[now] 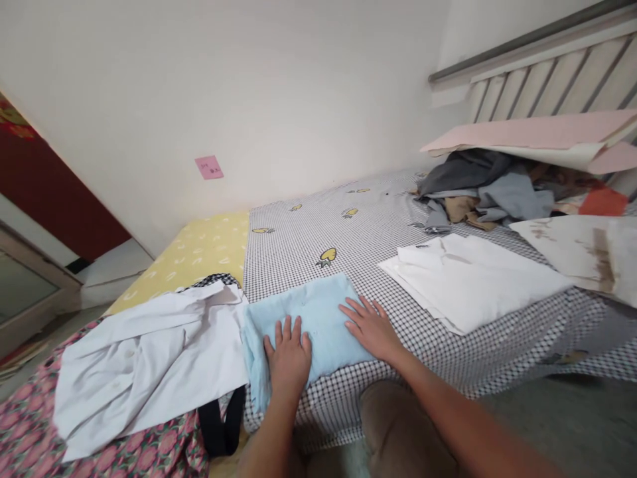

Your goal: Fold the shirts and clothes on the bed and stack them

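Note:
A folded light blue garment (318,312) lies on the checkered bed sheet (348,239) near the bed's front edge. My left hand (287,355) rests flat on its near left part, fingers together. My right hand (371,325) presses flat on its right edge, fingers spread. Neither hand grips anything. A white shirt (149,362) lies loosely spread just left of the blue garment. A folded white shirt (470,279) lies to the right.
A heap of grey and tan clothes (478,189) sits at the back right under pink and cream boards (542,136). A stained white cloth (582,255) lies far right. A yellow sheet (199,255), floral fabric (30,425), black strap (221,425) and my knee (398,425) are near.

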### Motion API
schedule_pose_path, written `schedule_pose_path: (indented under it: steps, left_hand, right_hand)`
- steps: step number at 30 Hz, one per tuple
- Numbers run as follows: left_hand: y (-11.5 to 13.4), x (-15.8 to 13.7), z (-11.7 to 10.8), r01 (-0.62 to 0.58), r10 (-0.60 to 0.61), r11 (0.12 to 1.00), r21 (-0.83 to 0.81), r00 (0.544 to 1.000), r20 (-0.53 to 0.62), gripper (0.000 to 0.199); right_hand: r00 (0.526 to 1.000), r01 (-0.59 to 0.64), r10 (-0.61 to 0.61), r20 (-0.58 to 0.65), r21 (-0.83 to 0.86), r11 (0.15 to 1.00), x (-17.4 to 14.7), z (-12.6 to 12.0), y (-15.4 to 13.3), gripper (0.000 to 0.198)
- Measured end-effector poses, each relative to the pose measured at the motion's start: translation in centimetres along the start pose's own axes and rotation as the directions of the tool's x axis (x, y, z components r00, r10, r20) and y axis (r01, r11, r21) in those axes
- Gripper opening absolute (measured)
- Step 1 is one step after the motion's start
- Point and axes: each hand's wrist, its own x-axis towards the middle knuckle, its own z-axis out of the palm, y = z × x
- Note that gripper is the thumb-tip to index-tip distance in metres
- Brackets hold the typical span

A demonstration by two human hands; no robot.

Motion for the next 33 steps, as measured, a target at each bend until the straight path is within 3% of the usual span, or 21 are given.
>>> schedule_pose_path:
  steps: [33]
  left_hand:
    - [0.3, -0.5, -0.3, 0.052, -0.049, 0.988, -0.143, 0.998, 0.026, 0.052]
  right_hand:
    - [0.998, 0.014, -0.019, -0.061, -0.076, 0.997, -0.1, 1.1, 0.4, 0.05]
